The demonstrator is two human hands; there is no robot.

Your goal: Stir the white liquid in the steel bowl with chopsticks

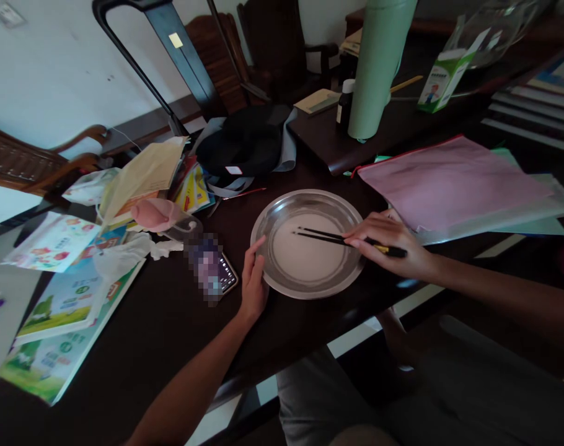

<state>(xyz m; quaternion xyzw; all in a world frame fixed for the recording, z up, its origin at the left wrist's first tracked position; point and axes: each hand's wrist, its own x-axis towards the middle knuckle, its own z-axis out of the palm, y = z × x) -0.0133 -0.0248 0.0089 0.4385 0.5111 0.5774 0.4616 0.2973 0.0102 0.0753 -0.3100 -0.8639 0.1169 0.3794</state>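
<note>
A round, shallow metal dish (312,290) stands on the dark table, with a whitish bottom that may be a layer of something pale. My left hand (254,282) is at its left side, closed lightly on the rim, one fingertip reaching over the edge. In my right hand (388,244), at the dish's right rim, is a pair of black chopsticks (326,237) with gold marks near the thick ends. Their tips are a little apart over the dish. Whether anything small is between the tips, I cannot tell.
A lit phone (226,275), partly blurred out, lies left of my left hand, near booklets (63,310) and a pink-topped object (154,214). Behind the dish is a black bag (245,139). A pink zip pouch (449,186) lies right; a tall green flask (379,68) stands farther back.
</note>
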